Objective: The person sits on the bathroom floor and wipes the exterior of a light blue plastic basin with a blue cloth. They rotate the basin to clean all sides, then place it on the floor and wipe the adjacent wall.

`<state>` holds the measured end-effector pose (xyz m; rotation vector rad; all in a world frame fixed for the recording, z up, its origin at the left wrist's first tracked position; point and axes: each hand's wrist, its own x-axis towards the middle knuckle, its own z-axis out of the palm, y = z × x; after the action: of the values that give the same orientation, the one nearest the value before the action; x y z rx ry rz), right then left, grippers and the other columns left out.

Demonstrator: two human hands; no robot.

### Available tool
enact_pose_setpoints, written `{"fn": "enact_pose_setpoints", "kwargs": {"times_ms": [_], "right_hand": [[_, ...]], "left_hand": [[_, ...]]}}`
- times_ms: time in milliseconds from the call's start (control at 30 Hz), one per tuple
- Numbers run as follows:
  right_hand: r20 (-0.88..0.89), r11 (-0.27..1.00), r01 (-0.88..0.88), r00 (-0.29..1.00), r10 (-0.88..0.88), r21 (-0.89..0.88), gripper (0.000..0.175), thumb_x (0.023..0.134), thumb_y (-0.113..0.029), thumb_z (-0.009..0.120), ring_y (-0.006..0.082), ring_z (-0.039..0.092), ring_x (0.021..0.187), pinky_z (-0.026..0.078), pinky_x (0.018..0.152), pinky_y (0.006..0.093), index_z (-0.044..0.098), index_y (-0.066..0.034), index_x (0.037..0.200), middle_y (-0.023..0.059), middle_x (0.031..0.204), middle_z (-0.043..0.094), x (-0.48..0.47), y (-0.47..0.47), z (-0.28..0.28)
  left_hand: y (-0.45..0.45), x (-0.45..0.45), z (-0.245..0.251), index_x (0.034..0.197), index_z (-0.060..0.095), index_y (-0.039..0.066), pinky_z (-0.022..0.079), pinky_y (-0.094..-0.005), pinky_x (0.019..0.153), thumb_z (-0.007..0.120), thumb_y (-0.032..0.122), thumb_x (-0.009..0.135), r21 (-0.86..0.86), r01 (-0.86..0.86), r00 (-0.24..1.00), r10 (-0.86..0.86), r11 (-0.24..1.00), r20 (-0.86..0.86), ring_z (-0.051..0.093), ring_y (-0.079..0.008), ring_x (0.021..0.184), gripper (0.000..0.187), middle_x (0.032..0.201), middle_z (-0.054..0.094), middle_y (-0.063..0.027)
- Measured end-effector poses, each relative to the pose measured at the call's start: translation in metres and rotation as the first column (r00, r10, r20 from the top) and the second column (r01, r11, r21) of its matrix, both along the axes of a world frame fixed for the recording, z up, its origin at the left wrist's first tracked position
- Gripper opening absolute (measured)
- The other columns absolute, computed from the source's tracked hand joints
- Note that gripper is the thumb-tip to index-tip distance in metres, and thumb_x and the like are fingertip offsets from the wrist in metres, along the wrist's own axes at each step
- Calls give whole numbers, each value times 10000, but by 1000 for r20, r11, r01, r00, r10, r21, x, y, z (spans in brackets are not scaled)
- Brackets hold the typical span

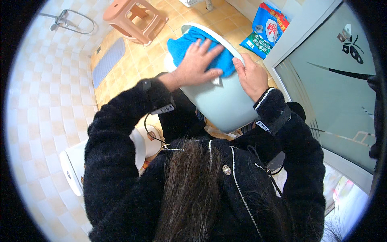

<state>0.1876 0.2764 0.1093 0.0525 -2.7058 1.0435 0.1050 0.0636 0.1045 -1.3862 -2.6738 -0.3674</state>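
A pale green plastic basin is tilted up in front of me, its outer underside towards me. My right hand grips its rim on the right, thumb on top. A bright blue cloth lies bunched over the basin's near edge and inside its mouth. My left hand presses on this cloth with the palm down and the fingers spread. Just below the left thumb, a small white tag shows against the basin. The inside of the basin is mostly hidden by the cloth and my hands.
An orange-brown plastic stool stands on the tiled floor beyond, near a grey-blue ribbed mat. At the upper right, a blue and green detergent bag leans by a frosted glass door. A toilet is at the lower left.
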Motion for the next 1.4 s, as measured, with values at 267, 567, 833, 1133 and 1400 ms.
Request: {"fn": "enact_pose_setpoints", "kwargs": {"times_ms": [267,567,833,1133,1400], "right_hand": [[64,1000,-24,998,23,18,377,946,-410,504,416,633,705,490,626,515,524,-35,914,218,725,642,-7,-9,-1],[33,992,-54,998,50,118,323,919,-329,554,411,627,693,494,644,487,600,-10,907,216,740,646,-16,4,-19],[-86,999,-52,995,53,15,239,802,-253,614,406,629,870,520,746,491,631,-86,972,216,958,658,-17,22,-32],[21,994,-66,998,64,87,192,904,-196,557,388,622,723,503,676,447,586,-7,921,216,786,634,-6,15,-16],[61,993,-26,998,19,116,210,861,-201,569,390,638,754,511,709,472,621,2,853,224,781,646,-5,17,-15]], "left_hand": [[-45,-70,-18,1299,529,139,425,-435,993,485,231,972,196,-226,970,201,954,139,540,-307,1144,341,1294,529,-159],[-27,-57,82,1330,506,129,552,-342,790,577,217,944,445,-30,967,-86,895,239,665,-176,912,402,1077,641,-73],[60,-22,47,1200,551,101,426,-403,948,649,243,842,15,352,934,-351,936,-62,545,-315,1093,397,1163,592,-106],[-30,-123,11,1249,510,88,442,-430,942,547,118,922,-78,-8,991,18,997,134,544,-335,1080,330,1149,571,-146],[33,-57,29,1160,563,104,463,-390,917,631,100,824,-97,291,947,-301,952,-109,578,-308,1070,343,1120,617,-116]]}}
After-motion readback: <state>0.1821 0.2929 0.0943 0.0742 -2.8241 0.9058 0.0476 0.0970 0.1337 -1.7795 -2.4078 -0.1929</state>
